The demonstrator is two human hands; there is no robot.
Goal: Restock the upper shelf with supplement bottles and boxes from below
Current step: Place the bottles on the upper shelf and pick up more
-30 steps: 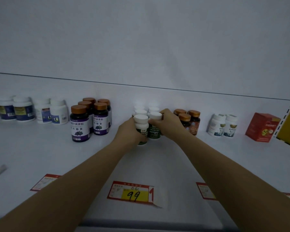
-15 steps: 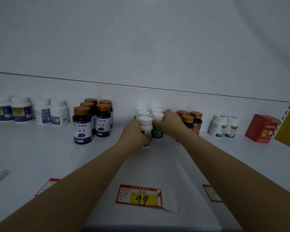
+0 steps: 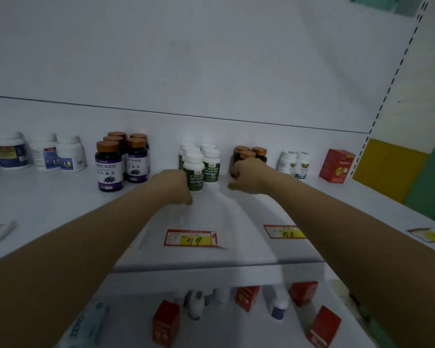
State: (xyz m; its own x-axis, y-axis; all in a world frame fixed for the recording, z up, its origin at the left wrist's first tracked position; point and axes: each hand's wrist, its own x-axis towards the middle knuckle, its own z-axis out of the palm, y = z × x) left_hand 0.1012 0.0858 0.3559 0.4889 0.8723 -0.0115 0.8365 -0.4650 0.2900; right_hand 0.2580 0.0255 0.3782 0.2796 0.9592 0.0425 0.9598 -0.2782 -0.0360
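Front green btl (image 3: 194, 172) just right of L hand (image 3: 175, 185) (R hand (image 3: 246, 178) apart).

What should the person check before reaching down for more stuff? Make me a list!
1. Green-label bottles stand upright on the upper shelf: ok.
2. Left hand is off the front green bottle: cannot tell; it lies against the bottle's side.
3. Right hand holds nothing: ok; its fingers hang loose in front of the amber bottles.
4. Stock waits below: ok; red boxes and white bottles are on the lower shelf.
5. The 99 price tag sits in front of the green row: ok.
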